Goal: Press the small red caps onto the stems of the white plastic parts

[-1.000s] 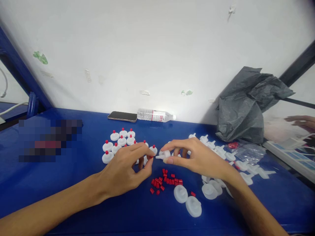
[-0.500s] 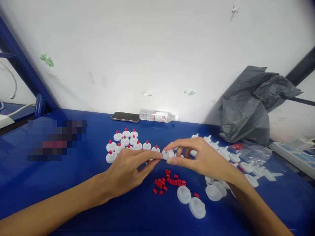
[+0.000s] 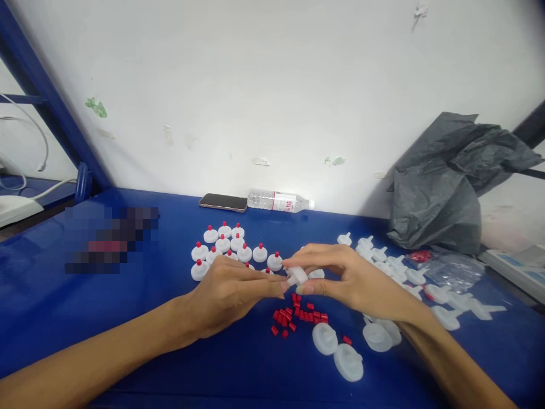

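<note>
White cap (image 3: 300, 276) in right hand (image 3: 356, 278)

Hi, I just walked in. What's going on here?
Someone's right hand pinches a small white piece above a blue table, and the left hand is at its narrow end; whether that hand grips anything is hidden. Loose red caps lie in a cluster on the table. Beyond the left hand stand red-topped white pieces; over at the right lie many plain white pieces.

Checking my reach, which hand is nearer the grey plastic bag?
Right: your right hand is in front and left of the grey plastic bag; your left hand is farther left.
</note>
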{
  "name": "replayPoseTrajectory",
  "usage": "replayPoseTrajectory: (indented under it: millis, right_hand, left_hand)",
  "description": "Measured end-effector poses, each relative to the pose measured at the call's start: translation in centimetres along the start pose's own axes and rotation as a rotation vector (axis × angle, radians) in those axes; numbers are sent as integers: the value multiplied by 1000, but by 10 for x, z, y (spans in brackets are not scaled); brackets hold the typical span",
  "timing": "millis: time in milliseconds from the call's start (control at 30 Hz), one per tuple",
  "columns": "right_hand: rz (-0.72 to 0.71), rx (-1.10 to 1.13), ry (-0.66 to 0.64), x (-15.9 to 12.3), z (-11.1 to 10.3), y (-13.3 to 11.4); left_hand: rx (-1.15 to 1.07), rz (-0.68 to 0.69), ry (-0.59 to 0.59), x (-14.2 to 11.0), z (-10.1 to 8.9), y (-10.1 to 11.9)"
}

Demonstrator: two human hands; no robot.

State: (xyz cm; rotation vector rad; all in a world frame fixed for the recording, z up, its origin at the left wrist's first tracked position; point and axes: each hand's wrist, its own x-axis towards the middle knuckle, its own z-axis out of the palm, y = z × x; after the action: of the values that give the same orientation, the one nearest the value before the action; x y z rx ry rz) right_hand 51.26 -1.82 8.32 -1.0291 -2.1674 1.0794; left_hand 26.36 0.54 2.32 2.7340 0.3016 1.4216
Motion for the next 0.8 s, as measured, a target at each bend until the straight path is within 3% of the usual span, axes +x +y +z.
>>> replayPoseTrajectory:
  millis: [167, 367, 533, 667, 800]
  right_hand:
    - [-26, 29, -47, 0, 2, 6]
    - [-62, 2, -17, -1, 3, 2]
    - [-8, 14, 26, -2, -1, -3]
    - [24, -106, 67, -2, -8, -4]
    - [50, -306, 171, -4, -21, -4]
  left_hand:
    - [-48, -27, -64, 0, 2, 3]
    - [-93, -41, -16, -2, 2, 5]
    - [-66, -29, 42, 3, 2, 5]
    - [-54, -59, 66, 9, 0, 8]
    - [-16, -116, -38, 8, -2, 7]
